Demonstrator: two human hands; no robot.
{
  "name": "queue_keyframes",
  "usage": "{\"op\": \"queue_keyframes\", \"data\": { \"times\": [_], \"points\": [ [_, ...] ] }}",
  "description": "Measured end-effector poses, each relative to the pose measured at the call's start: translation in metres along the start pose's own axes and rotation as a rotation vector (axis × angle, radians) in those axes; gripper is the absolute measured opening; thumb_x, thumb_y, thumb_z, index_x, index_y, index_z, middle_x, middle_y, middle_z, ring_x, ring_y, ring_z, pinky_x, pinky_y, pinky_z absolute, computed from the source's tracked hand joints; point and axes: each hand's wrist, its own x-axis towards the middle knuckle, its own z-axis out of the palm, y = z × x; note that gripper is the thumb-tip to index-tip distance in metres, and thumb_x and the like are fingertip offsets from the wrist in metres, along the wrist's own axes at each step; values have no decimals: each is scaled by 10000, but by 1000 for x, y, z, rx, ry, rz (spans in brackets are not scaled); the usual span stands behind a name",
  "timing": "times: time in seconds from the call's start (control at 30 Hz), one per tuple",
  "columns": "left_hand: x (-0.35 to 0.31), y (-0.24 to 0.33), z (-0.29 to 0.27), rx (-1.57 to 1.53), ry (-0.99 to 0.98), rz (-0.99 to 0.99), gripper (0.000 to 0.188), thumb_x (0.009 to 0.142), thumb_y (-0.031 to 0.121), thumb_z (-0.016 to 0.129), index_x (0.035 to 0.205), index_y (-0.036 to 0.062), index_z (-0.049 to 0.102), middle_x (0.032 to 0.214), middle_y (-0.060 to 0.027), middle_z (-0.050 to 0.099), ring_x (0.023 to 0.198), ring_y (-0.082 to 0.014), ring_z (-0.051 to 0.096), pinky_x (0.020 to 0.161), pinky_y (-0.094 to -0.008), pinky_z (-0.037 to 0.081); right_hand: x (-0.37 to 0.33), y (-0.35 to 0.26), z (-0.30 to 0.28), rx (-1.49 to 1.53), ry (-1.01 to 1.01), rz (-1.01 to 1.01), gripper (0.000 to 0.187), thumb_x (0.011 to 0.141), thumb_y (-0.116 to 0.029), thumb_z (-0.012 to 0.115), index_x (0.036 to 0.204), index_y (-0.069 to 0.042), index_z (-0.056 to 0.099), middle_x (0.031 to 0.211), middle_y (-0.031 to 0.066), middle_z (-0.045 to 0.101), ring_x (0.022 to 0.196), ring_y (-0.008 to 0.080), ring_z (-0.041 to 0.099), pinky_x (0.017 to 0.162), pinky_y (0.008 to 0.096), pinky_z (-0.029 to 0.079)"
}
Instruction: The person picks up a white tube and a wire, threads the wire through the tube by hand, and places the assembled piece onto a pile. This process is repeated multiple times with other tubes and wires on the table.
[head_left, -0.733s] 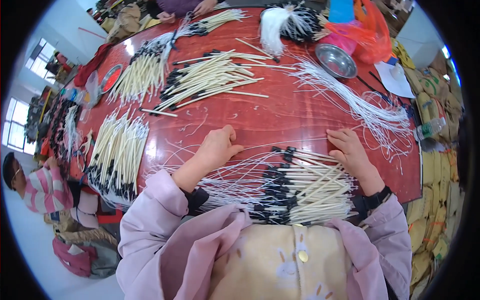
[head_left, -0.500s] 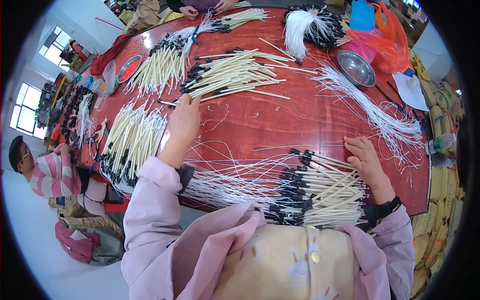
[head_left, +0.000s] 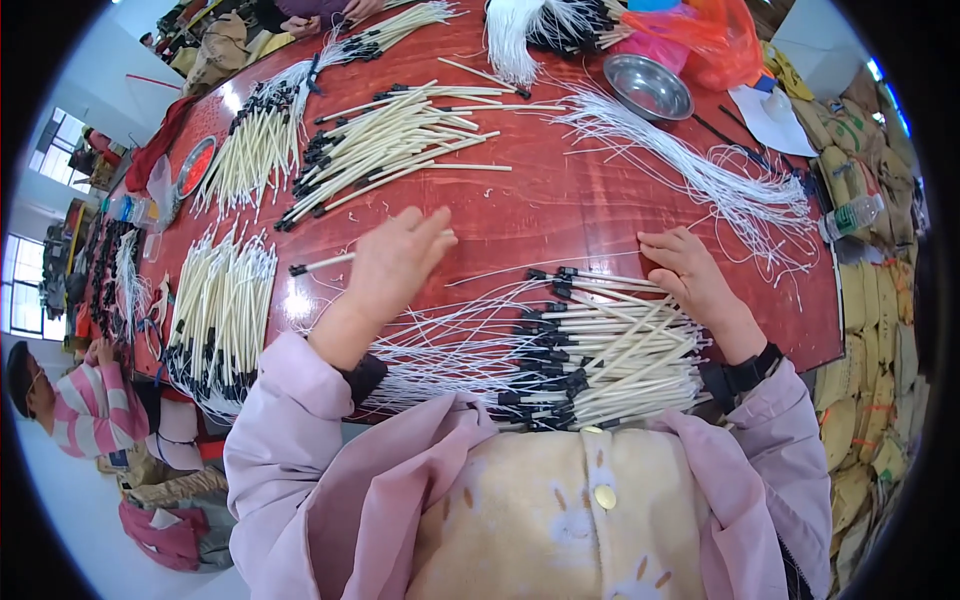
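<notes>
My left hand (head_left: 393, 265), slightly blurred, is closed around a cream-coloured stick (head_left: 328, 262) with a black end, above the middle left of the table. The black end sticks out to the left; the palm hides the middle. Farther right, my right hand (head_left: 695, 278) has its thumb and fingers together on the end of a thin white cord (head_left: 560, 263), which stretches left across the red surface. Just below that hand lies a pile of finished-looking cream sticks (head_left: 630, 345) with black ends and white cords (head_left: 450, 345) trailing left. Beyond my left hand spreads a heap of loose sticks (head_left: 400, 135).
More stick bundles (head_left: 225, 300) lie at left on the red table (head_left: 560, 210). A bundle of white cords (head_left: 700, 180), a metal bowl (head_left: 648, 88), a plastic bottle (head_left: 852, 217) and orange bags (head_left: 715, 45) are at right. A co-worker (head_left: 80, 400) sits at left; another person's hands (head_left: 330, 18) show at the far edge.
My left hand has drawn a stick from the heap and brought it nearer and to the right. My right hand stays by the cord's end. The whole view has shifted somewhat.
</notes>
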Motion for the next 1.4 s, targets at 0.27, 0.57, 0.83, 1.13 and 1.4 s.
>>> {"op": "queue_keyframes", "data": {
  "times": [0.27,0.57,0.83,1.13,1.4],
  "points": [
    [-47,1,10,-77,-93,-86,286,927,101,635,1209,73,667,919,-131,657,861,-348,663,726,-461,531,-1,0,-1,-1,6,-2,413,907,-233,684,1201,57,682,1363,158,627,1170,341,545,1045,422,425],
    [-62,7,3,-148,-109,-94,241,899,27,657,1128,12,727,901,-163,650,819,-361,655,719,-435,526,0,-1,2,-30,15,-3,443,920,-277,684,1210,57,674,1356,142,631,1147,341,538,1039,429,419],
    [-60,9,11,-135,-139,-90,275,883,52,666,1151,36,723,895,-131,622,860,-336,646,754,-448,527,1,-6,2,-27,-12,40,482,921,-315,689,1218,64,668,1372,137,617,1170,345,528,1060,435,404],
    [-52,15,17,-107,-151,-98,292,875,39,656,1160,35,722,954,-124,610,886,-324,645,755,-435,534,-3,-5,2,-38,-13,62,495,932,-332,685,1237,57,664,1390,136,602,1239,361,515,1120,458,352],
    [1,31,53,2,-157,133,205,815,25,642,1008,50,706,971,-126,592,942,-322,646,752,-417,563,3,-14,-6,-58,-78,80,506,909,-324,696,1242,56,665,1393,146,596,1233,353,520,1105,453,365]
  ]
}}
